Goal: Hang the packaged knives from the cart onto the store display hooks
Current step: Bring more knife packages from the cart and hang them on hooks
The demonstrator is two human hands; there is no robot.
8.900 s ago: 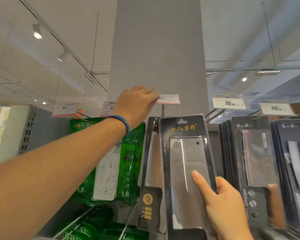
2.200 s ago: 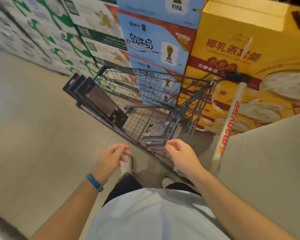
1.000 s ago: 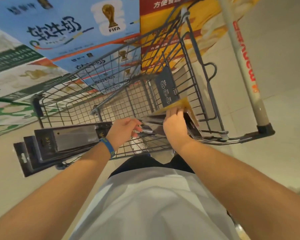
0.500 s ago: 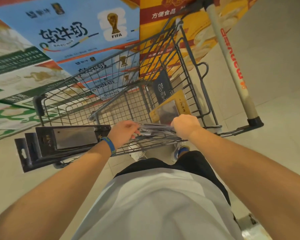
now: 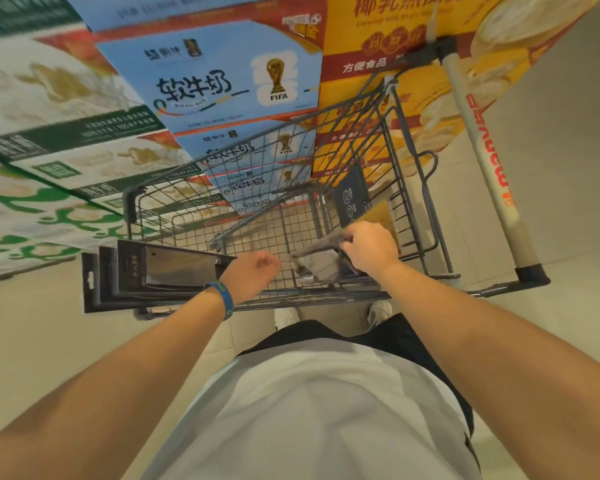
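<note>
A grey wire cart (image 5: 413,188) stands right in front of me. Several black packaged knives (image 5: 160,271) lie stacked across its near left corner and stick out past the rim to the left. More packaged knives (image 5: 317,263) lie in the cart's near right part, and my right hand (image 5: 371,249) grips the top of that pile from above. My left hand (image 5: 253,275), with a blue wristband, hovers over the cart between the two piles with loosely curled fingers and holds nothing. No display hooks are in view.
Stacked cartons rise behind the cart: blue FIFA milk boxes (image 5: 222,81), yellow boxes (image 5: 378,46) and green-and-white boxes (image 5: 49,133). The cart's white handle bar (image 5: 482,150) with red lettering runs along the right. A grey wall (image 5: 568,133) is at the right, pale floor at the left.
My left hand has let go of the right pile and drawn back a little. My right hand has shifted right and closed over the pile; the yellow pack is now mostly hidden behind it.
</note>
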